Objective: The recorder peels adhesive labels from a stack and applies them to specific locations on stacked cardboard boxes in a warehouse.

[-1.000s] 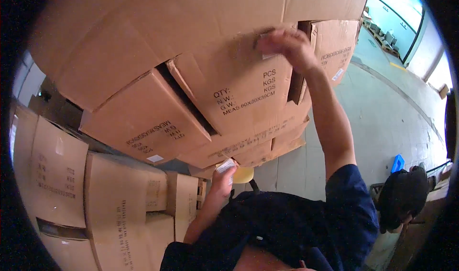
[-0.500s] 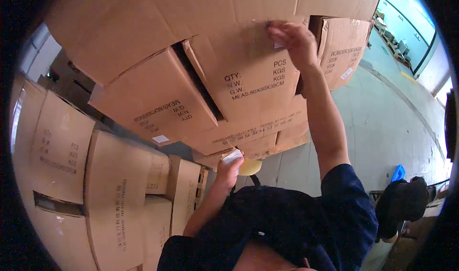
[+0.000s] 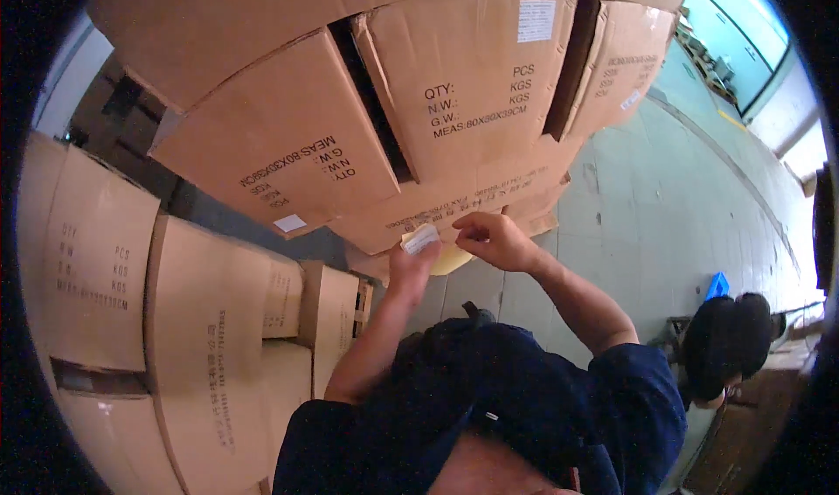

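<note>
My left hand (image 3: pixel 411 266) grips white labels (image 3: pixel 421 238) in front of my chest. Pale yellow backing paper (image 3: pixel 451 258) hangs behind that hand. Close by on the right, my right hand (image 3: pixel 500 241) is closed, thumb and fingertips pinched together beside the labels; anything between them is too small to make out. Beyond both hands stands a brown carton (image 3: pixel 472 58) with black print. A white label (image 3: pixel 536 20) lies flat on its upper right corner. The carton at its left (image 3: pixel 280 128) bears a small white label (image 3: pixel 289 223) at its lower edge.
More cartons (image 3: pixel 210 320) are stacked at my left, partly on a wooden pallet (image 3: pixel 362 303). Another carton (image 3: pixel 616 67) stands at the far right of the stack, past a dark gap. Grey floor (image 3: pixel 647 198) stretches to the right, with a blue bin (image 3: pixel 717 285) and dark items (image 3: pixel 727 346).
My right hand has come down from the carton's upper right corner to the labels in my left hand. The white label on that corner is now uncovered. The view has shifted slightly.
</note>
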A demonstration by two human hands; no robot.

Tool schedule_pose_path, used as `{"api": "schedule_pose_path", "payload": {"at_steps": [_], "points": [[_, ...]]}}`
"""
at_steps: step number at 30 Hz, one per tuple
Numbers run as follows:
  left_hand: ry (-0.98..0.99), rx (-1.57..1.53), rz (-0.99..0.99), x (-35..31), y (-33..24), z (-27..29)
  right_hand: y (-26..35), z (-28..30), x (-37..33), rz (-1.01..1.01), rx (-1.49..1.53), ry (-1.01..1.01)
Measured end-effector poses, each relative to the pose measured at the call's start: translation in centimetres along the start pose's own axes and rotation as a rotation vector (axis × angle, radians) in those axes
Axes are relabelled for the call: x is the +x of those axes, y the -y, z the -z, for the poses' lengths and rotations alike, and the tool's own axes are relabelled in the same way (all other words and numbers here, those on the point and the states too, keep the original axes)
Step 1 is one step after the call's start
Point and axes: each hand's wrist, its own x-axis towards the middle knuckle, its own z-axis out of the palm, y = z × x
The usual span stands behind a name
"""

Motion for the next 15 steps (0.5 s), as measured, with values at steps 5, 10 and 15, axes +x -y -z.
{"api": "schedule_pose_path", "payload": {"at_steps": [5,10,15], "points": [[0.098,0.026,-0.016,-0.5,0.2,1.8,0.4,-3.6,-1.5,-0.096,0.095,-0.211],[0.22,-0.056,-0.092,-0.5,1.3,5.2,0.7,-8.9,-1.5,-0.143,0.146,-0.296],[0.326,-0.055,-0.043,-1.1,1.9,9.8,1.0,-12.8,-1.6,-0.175,0.149,-0.276]]}}
